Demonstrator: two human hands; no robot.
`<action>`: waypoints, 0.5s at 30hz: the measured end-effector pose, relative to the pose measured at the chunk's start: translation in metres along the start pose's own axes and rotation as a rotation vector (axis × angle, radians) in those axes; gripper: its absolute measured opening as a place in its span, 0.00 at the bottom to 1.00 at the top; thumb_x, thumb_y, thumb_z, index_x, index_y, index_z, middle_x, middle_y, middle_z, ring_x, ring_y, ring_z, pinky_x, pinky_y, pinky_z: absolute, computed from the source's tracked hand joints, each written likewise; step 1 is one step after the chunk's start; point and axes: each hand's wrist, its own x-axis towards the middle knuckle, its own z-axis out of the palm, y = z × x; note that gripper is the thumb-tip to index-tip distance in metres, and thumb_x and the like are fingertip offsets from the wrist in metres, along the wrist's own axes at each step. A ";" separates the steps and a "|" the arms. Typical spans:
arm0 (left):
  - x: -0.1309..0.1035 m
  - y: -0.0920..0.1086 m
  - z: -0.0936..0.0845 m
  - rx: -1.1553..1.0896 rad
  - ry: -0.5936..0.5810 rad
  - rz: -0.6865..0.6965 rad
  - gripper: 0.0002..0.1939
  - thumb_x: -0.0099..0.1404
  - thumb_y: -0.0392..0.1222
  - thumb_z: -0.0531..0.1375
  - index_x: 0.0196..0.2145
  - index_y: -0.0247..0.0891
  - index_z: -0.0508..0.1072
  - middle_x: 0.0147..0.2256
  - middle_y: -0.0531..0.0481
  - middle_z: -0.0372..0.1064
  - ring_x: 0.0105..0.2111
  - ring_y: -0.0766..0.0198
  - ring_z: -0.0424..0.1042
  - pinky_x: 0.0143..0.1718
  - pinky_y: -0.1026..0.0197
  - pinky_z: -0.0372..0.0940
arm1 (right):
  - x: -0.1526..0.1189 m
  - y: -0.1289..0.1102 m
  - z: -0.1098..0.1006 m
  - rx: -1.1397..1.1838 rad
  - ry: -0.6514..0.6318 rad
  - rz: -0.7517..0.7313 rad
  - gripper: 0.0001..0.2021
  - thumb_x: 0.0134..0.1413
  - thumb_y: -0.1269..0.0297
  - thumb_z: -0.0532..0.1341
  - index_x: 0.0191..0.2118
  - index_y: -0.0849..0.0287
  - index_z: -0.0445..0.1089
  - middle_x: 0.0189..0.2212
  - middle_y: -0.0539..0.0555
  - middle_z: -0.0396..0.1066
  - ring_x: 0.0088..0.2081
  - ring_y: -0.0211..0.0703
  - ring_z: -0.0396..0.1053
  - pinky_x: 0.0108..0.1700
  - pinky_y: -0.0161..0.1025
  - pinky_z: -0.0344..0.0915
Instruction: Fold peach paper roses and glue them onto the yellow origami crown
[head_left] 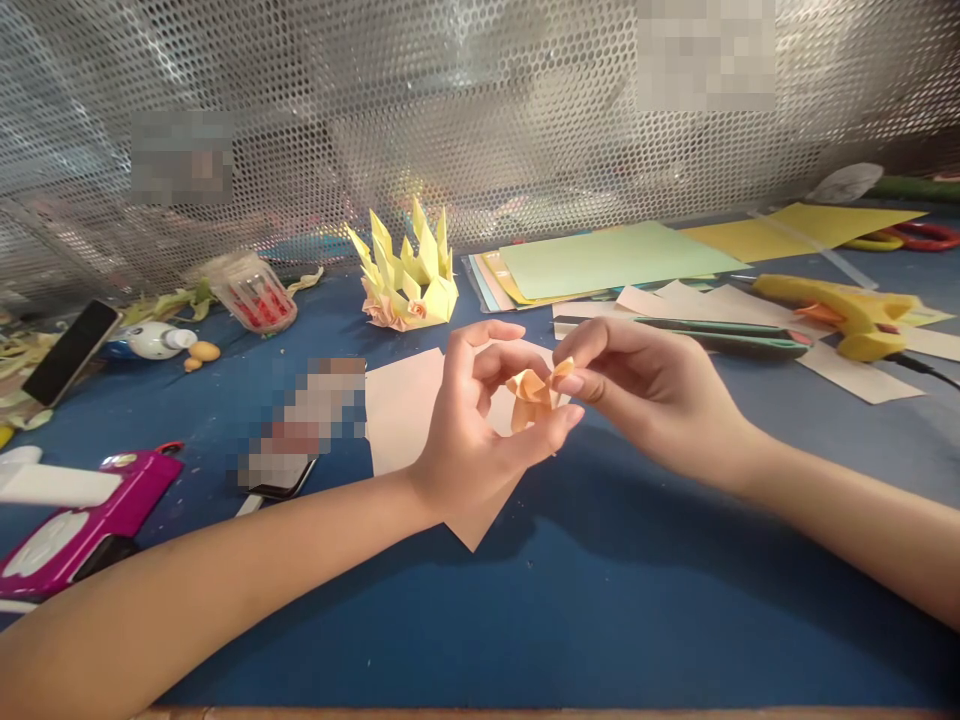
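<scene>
Between my hands is a small peach paper flower (pixel 529 390) with curled, folded petals. My left hand (pixel 480 420) curves around it, thumb and fingers closed on its lower left side. At its right edge, thumb and forefinger of my right hand (pixel 645 395) pinch a petal. Both hands are raised over pale pink paper sheets (pixel 405 410) lying on the blue table. Behind them stands a yellow folded-paper crown (pixel 412 285), with pink paper roses (pixel 394 310) along its lower front.
A green-handled cutter (pixel 735 337), paper strips and a yellow glue gun (pixel 847 310) lie right. Coloured sheets (pixel 615 262) are stacked behind. Leftward are a phone (pixel 71 352), a jar with red pieces (pixel 255 295) and a magenta device (pixel 97 520). Perforated metal mesh (pixel 420 110) rises behind.
</scene>
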 end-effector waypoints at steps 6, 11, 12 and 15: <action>0.000 0.001 0.001 0.030 0.025 -0.029 0.21 0.68 0.36 0.66 0.50 0.49 0.59 0.36 0.55 0.71 0.41 0.58 0.79 0.46 0.50 0.75 | -0.001 0.001 0.001 0.020 -0.016 -0.061 0.14 0.56 0.50 0.74 0.29 0.53 0.74 0.28 0.50 0.75 0.32 0.42 0.73 0.35 0.40 0.70; 0.001 0.002 0.001 0.055 0.027 -0.014 0.21 0.68 0.34 0.65 0.51 0.48 0.59 0.35 0.56 0.71 0.40 0.62 0.77 0.46 0.53 0.74 | 0.001 0.003 0.002 0.025 -0.013 -0.081 0.15 0.56 0.50 0.73 0.29 0.54 0.74 0.27 0.50 0.74 0.30 0.41 0.72 0.34 0.39 0.71; 0.001 0.003 0.000 0.049 0.023 -0.003 0.21 0.68 0.34 0.65 0.51 0.48 0.60 0.35 0.56 0.70 0.40 0.62 0.76 0.46 0.54 0.74 | 0.001 0.002 0.001 0.027 -0.018 -0.088 0.15 0.56 0.50 0.73 0.29 0.54 0.74 0.27 0.50 0.74 0.30 0.41 0.72 0.34 0.39 0.71; 0.002 0.002 -0.002 0.006 0.003 0.012 0.22 0.67 0.33 0.64 0.53 0.48 0.60 0.36 0.56 0.70 0.40 0.63 0.75 0.47 0.55 0.74 | 0.003 0.001 0.000 0.010 -0.027 -0.079 0.16 0.56 0.47 0.73 0.29 0.53 0.75 0.28 0.51 0.75 0.31 0.42 0.73 0.35 0.40 0.71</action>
